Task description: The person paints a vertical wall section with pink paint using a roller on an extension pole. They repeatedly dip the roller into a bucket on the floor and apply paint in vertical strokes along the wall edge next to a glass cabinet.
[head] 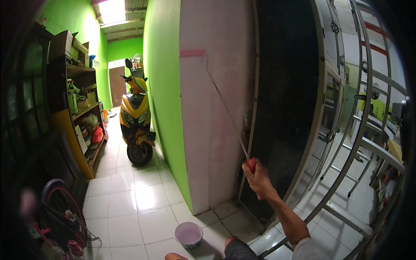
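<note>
My right hand (256, 177) is closed around the red handle of a long paint roller. The pink roller sleeve (192, 53) lies against the upper part of a pale pinkish wall section (198, 123), close to its corner with the green wall (162, 81). A thin metal rod runs down from the sleeve to the handle. On the tiled floor below stands a round bucket (188, 234) with pale pink-lilac paint inside. My left hand is out of view.
A metal ladder (347, 221) stands at the right beside a dark door panel (286, 97). A yellow scooter (136, 120) is parked in the passage, near loaded shelves (83, 70). A bicycle wheel (66, 208) is at the lower left.
</note>
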Demonstrator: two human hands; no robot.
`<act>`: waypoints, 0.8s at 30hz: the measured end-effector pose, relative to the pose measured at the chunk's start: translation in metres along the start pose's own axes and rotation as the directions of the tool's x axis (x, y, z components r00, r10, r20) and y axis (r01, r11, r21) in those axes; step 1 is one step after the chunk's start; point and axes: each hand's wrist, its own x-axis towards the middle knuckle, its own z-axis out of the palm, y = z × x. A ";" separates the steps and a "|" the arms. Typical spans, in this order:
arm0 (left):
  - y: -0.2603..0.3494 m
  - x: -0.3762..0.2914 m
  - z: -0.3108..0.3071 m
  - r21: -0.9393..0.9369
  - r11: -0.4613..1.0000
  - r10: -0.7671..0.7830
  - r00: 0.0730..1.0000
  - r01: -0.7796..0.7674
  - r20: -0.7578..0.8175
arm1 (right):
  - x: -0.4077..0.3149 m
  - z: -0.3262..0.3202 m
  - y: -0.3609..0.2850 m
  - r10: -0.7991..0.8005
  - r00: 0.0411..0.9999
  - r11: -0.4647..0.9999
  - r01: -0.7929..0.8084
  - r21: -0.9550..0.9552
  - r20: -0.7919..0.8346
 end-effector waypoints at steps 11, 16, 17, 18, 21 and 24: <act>0.016 0.012 0.019 -0.077 0.958 0.277 0.961 -0.276 -0.002 | 0.061 -0.012 0.010 -0.031 0.995 0.999 0.028 -0.036 -0.093; 0.004 0.016 0.014 -0.166 0.931 0.325 0.945 -0.325 -0.032 | 0.126 -0.046 -0.060 0.011 0.997 1.000 -0.012 -0.011 -0.070; 0.008 0.018 0.014 -0.127 0.932 0.337 0.940 -0.340 -0.042 | 0.144 -0.053 -0.075 -0.013 0.999 0.999 0.011 -0.036 -0.049; 0.012 0.021 0.015 -0.088 0.932 0.350 0.936 -0.352 -0.041 | 0.164 -0.063 -0.087 -0.107 0.988 0.992 0.099 -0.073 -0.112; 0.024 0.026 0.015 0.043 0.923 0.384 0.921 -0.382 -0.069 | 0.237 -0.084 -0.134 -0.139 0.979 0.989 0.130 -0.066 -0.149; 0.036 0.034 0.020 0.164 0.905 0.408 0.911 -0.393 -0.063 | 0.296 -0.124 -0.195 -0.451 0.887 0.892 0.441 -0.101 -0.104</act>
